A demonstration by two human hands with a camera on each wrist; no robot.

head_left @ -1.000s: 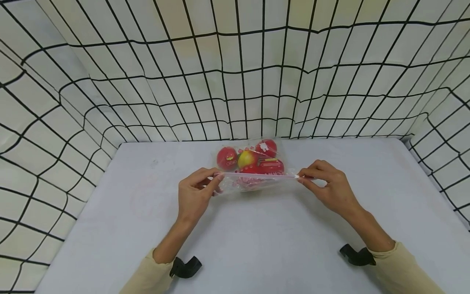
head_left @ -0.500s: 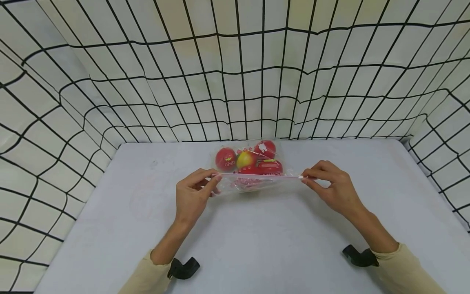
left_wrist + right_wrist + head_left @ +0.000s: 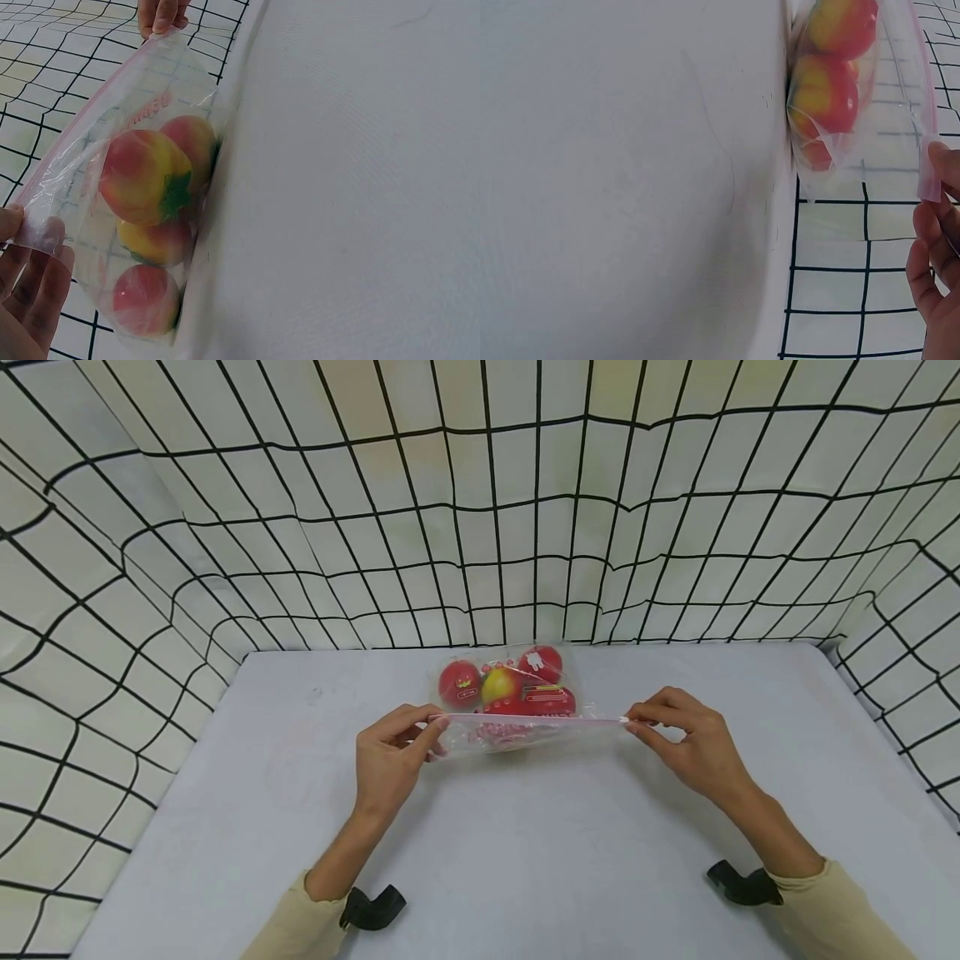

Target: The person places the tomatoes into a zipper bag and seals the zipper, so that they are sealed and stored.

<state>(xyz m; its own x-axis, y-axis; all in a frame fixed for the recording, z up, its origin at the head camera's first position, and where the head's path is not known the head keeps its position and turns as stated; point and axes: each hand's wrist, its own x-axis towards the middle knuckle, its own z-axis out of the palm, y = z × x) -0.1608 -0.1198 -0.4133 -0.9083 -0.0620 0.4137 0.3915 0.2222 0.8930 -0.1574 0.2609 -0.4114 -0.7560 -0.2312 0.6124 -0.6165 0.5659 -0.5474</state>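
A clear zip bag (image 3: 461, 742) with red print lies toward the back of the table, its mouth edge lifted toward me. Inside are several round red-and-yellow fruits (image 3: 142, 176), one showing a green leaf shape in the left wrist view. My left hand (image 3: 390, 760) pinches the left end of the pink zip strip (image 3: 532, 720) between thumb and forefinger, other fingers behind the film. At the strip's right end, the thumb and forefinger of my right hand (image 3: 690, 735) pinch a small whitish slider (image 3: 624, 720). The strip runs nearly straight between both hands.
A white-covered table (image 3: 525, 843) spreads beneath the arms. Black grid netting (image 3: 487, 510) over pale walls rises behind it and at both sides. Black curved pieces (image 3: 372, 907) sit at each sleeve cuff.
My right hand has slid a little to the right, with the slider in its pinch. My left hand and the bag of fruits have shifted slightly left.
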